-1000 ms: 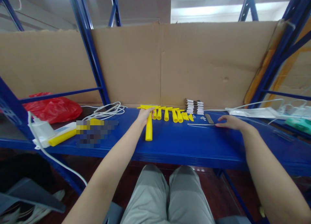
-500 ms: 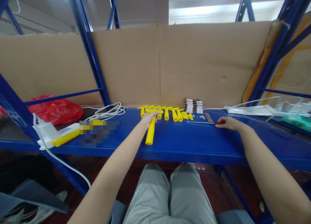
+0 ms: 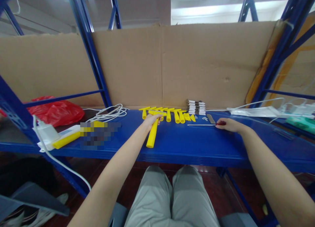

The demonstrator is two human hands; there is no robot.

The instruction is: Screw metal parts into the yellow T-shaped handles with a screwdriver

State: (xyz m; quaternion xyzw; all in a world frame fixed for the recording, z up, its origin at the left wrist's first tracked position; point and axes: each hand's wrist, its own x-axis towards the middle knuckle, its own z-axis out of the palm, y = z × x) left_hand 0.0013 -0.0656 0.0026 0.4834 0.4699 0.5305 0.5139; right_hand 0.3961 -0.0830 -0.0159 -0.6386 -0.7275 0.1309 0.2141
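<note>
My left hand (image 3: 150, 120) is closed round the neck of a yellow T-shaped handle (image 3: 152, 137), whose thick round grip slants down toward the table's front edge. My right hand (image 3: 226, 124) grips the red handle of a screwdriver (image 3: 201, 125), its long thin shaft pointing left, low over the blue tabletop (image 3: 187, 141). Behind my left hand stands a row of similar yellow T-shaped pieces (image 3: 168, 116). To their right are small flat yellow pieces (image 3: 187, 117) and some tiny pale parts (image 3: 204, 118) too small to name. A flat grey strip (image 3: 210, 118) lies beyond the screwdriver.
A stack of white-and-brown packets (image 3: 196, 107) is against the cardboard wall (image 3: 209, 63). White cable (image 3: 110, 113), a red plastic bag (image 3: 59, 112) and a white power strip (image 3: 65, 132) lie left. Blue posts (image 3: 92, 53) frame the table. At right is a white packet (image 3: 258, 111).
My right hand and the screwdriver have shifted slightly left. The grip of the yellow handle in my left hand has dipped a little toward me.
</note>
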